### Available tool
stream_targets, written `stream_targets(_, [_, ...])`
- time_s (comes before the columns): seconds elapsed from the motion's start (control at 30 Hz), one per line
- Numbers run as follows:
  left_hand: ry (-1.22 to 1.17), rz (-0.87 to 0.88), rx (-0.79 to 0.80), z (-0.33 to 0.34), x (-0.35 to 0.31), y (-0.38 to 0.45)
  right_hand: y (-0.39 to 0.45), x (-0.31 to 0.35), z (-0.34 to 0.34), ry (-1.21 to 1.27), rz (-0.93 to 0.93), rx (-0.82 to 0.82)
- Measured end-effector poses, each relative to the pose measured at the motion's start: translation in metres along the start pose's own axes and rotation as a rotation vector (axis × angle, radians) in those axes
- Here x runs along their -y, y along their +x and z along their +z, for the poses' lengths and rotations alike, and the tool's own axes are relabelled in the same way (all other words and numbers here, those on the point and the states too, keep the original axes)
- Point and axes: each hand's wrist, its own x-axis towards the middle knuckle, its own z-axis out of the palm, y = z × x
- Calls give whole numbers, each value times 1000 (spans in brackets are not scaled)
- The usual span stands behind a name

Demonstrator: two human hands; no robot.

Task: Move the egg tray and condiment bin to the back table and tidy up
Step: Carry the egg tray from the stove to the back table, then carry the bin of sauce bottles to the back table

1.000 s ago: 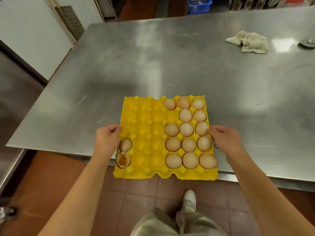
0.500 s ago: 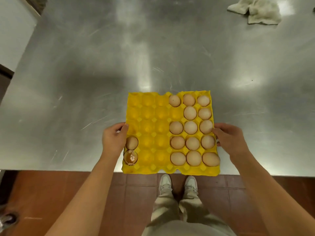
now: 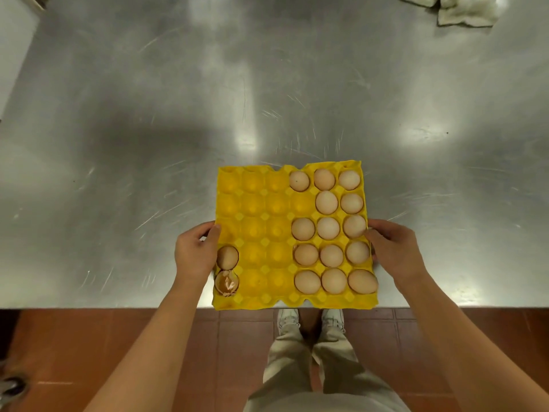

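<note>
Tray (image 3: 261,233): yellow, moulded cups, lying over the near edge of the steel table (image 3: 148,129), its front rim about level with that edge. Whether it rests fully on the steel or is partly carried cannot be told.

Eggs (image 3: 328,228): fourteen whole, all in the right three columns, so the load sits heavy on that side. At the near left, one more egg (image 3: 227,257) and a broken shell (image 3: 226,283) behind it.

Left hand (image 3: 194,252): curled round the tray's left edge at mid-length, thumb on top beside the lone egg.

Right hand (image 3: 392,248): closed on the right edge opposite, fingertips against the outer eggs — a matched side grip that likely keeps the flexible tray level.

Cloth (image 3: 463,10): crumpled, far right of the table, well apart.

Condiment bin: not in view.

Stage, as judged: tray being set down; bin yet to be fetched.
</note>
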Motion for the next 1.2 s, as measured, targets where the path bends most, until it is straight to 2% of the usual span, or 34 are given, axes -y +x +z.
stream_targets(0.53, [37, -57, -15, 12, 3, -6, 2, -11, 2, -46, 18, -23])
stream_targets(0.83, [-93, -85, -19, 12, -11, -28, -5, -3, 3, -71, 46, -22])
stream_targets(0.97, [-167, -102, -60, 8, -36, -40, -17, 15, -1, 3, -1, -32])
stream_targets(1.2, [-306, 55, -23, -1, -124, -60, -36, 79, -20, 113, -89, 0])
